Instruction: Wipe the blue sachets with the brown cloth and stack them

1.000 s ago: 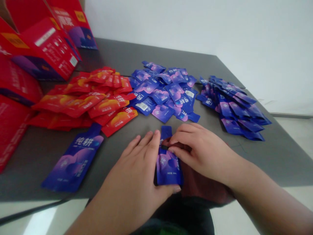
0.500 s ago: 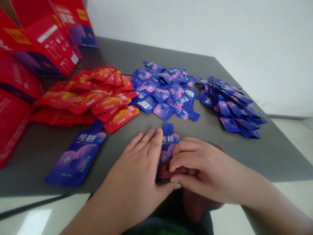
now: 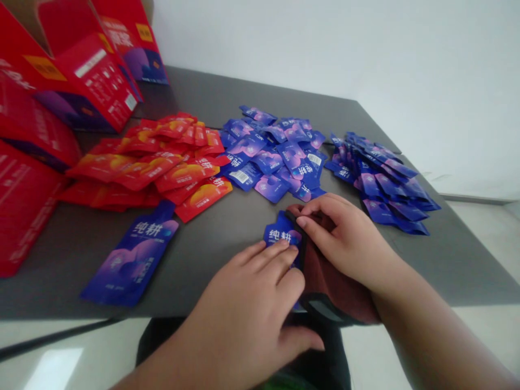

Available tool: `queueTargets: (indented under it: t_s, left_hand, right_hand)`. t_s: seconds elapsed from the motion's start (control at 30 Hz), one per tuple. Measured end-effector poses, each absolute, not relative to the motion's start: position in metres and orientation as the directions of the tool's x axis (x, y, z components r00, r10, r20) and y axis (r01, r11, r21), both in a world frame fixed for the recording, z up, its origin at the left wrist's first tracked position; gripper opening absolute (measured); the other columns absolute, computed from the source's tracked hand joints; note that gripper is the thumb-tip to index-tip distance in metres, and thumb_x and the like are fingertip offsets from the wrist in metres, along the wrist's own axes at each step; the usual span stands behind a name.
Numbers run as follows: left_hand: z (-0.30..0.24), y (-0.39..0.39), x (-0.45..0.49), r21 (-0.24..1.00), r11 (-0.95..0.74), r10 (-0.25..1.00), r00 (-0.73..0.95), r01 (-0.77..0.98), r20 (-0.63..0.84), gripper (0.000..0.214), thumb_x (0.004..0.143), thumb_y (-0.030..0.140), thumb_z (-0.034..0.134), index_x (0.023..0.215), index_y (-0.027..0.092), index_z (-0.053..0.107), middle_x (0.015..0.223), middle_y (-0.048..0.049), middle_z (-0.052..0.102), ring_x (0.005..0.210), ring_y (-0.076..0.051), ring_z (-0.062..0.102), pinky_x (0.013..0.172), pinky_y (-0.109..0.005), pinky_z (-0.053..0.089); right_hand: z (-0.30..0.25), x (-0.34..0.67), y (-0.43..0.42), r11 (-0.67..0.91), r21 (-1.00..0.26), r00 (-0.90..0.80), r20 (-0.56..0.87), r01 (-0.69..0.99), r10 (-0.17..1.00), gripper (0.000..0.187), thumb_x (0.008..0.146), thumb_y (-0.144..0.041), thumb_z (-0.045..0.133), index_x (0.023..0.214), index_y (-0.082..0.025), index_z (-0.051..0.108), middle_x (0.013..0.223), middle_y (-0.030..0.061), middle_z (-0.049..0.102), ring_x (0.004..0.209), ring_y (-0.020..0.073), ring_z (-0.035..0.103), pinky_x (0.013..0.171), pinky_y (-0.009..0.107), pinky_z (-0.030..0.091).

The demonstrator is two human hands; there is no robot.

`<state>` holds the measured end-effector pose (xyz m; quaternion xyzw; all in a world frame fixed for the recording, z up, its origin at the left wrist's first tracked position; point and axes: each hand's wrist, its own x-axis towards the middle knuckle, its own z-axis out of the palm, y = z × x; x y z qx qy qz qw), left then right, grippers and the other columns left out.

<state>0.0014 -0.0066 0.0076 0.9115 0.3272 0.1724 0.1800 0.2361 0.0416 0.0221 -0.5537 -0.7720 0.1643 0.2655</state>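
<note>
A blue pouch with white characters lies near the front edge of the grey table. My left hand lies flat on its lower part, fingers stretched out. My right hand is closed on the edge of a dark red cloth and presses it against the pouch's right side. Most of the pouch is hidden under hand and cloth. A second, larger-looking blue pouch lies apart to the left.
A heap of red-orange pouches lies at the left, a heap of blue pouches in the middle, a stacked row of blue pouches at the right. Red cartons stand at the back left. The table's front edge is close to my body.
My right hand has moved the cloth from the pouch's lower end up to its top right. My left hand has slid back toward me on the pouch.
</note>
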Motion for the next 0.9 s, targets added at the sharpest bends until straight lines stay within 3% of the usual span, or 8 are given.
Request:
queueTargets:
  t_s: [0.1, 0.2, 0.27, 0.4, 0.47, 0.63, 0.7, 0.9]
  left_hand:
    - [0.007, -0.015, 0.006, 0.390, -0.726, 0.678, 0.685, 0.566, 0.267, 0.015, 0.105, 0.024, 0.062, 0.116, 0.018, 0.069, 0.140, -0.0141, 0.075, 0.124, -0.032, 0.075, 0.109, -0.049, 0.062]
    - [0.007, -0.014, -0.003, 0.347, -0.640, 0.768, 0.555, 0.685, 0.320, 0.032, 0.101, 0.008, 0.047, 0.123, 0.022, 0.067, 0.155, -0.0119, 0.066, 0.107, -0.028, 0.080, 0.082, -0.042, 0.069]
    - [0.008, -0.010, -0.010, 0.357, -0.556, 0.829, 0.464, 0.751, 0.313, 0.040, 0.100, 0.007, 0.044, 0.130, 0.025, 0.065, 0.161, -0.0097, 0.061, 0.113, -0.028, 0.078, 0.087, -0.043, 0.067]
    - [0.011, -0.002, -0.019, 0.359, -0.524, 0.852, 0.482, 0.772, 0.205, 0.036, 0.104, 0.011, 0.041, 0.122, 0.022, 0.070, 0.130, -0.0100, 0.077, 0.120, -0.033, 0.072, 0.104, -0.057, 0.060]
    - [0.012, 0.000, -0.021, 0.354, -0.531, 0.846, 0.500, 0.770, 0.182, 0.032, 0.106, 0.023, 0.049, 0.132, 0.019, 0.068, 0.133, -0.0125, 0.076, 0.120, -0.036, 0.069, 0.105, -0.061, 0.057]
    - [0.015, 0.015, -0.031, 0.354, -0.624, 0.764, 0.639, 0.697, 0.090, 0.126, 0.074, 0.064, 0.093, 0.170, 0.011, 0.031, 0.158, -0.0200, 0.060, 0.133, -0.042, 0.063, 0.112, -0.056, 0.054]
    - [0.017, 0.023, -0.033, 0.364, -0.628, 0.747, 0.664, 0.688, 0.034, 0.140, 0.065, 0.067, 0.098, 0.172, 0.010, 0.028, 0.153, -0.0199, 0.065, 0.126, -0.040, 0.067, 0.107, -0.052, 0.057]
    - [0.018, 0.028, -0.022, 0.370, -0.629, 0.746, 0.664, 0.684, 0.041, 0.127, 0.071, 0.071, 0.094, 0.168, 0.010, 0.040, 0.153, -0.0176, 0.067, 0.120, -0.038, 0.068, 0.104, -0.050, 0.056]
  right_hand:
    - [0.021, 0.240, 0.039, 0.301, -0.574, -0.169, 0.272, 0.762, 0.947, 0.005, 0.103, -0.029, 0.070, 0.101, -0.024, 0.070, 0.106, 0.0049, 0.075, 0.099, 0.0241, 0.071, 0.089, 0.039, 0.053]
    - [0.021, 0.242, 0.038, 0.290, -0.571, -0.129, 0.304, 0.768, 0.944, 0.006, 0.103, -0.030, 0.071, 0.101, -0.024, 0.070, 0.102, 0.0044, 0.076, 0.096, 0.0240, 0.071, 0.086, 0.039, 0.053]
    - [0.022, 0.242, 0.038, 0.285, -0.569, -0.111, 0.321, 0.772, 0.941, 0.006, 0.103, -0.031, 0.071, 0.102, -0.024, 0.071, 0.101, 0.0044, 0.076, 0.094, 0.0238, 0.071, 0.084, 0.038, 0.053]
    - [0.021, 0.243, 0.037, 0.268, -0.577, -0.081, 0.329, 0.771, 0.941, 0.008, 0.102, -0.032, 0.072, 0.102, -0.024, 0.071, 0.103, 0.0052, 0.077, 0.095, 0.0250, 0.072, 0.085, 0.040, 0.054]
    - [0.021, 0.244, 0.035, 0.269, -0.597, -0.073, 0.332, 0.756, 0.941, 0.009, 0.103, -0.032, 0.072, 0.105, -0.024, 0.071, 0.105, 0.0060, 0.077, 0.097, 0.0255, 0.073, 0.085, 0.041, 0.055]
    - [0.028, 0.234, 0.026, 0.449, -0.634, -0.325, 0.311, 0.629, 0.893, 0.028, 0.103, -0.028, 0.072, 0.131, -0.027, 0.069, 0.117, 0.0049, 0.077, 0.102, 0.0217, 0.071, 0.090, 0.037, 0.056]
    - [0.033, 0.223, 0.021, 0.546, -0.646, -0.523, 0.255, 0.534, 0.813, 0.026, 0.103, -0.025, 0.073, 0.129, -0.026, 0.071, 0.114, 0.0031, 0.077, 0.103, 0.0195, 0.071, 0.094, 0.035, 0.054]
    - [0.038, 0.192, 0.012, 0.618, -0.533, -0.686, 0.094, 0.578, 0.722, 0.009, 0.106, -0.024, 0.068, 0.109, -0.023, 0.077, 0.117, 0.0027, 0.076, 0.109, 0.0211, 0.067, 0.103, 0.042, 0.045]
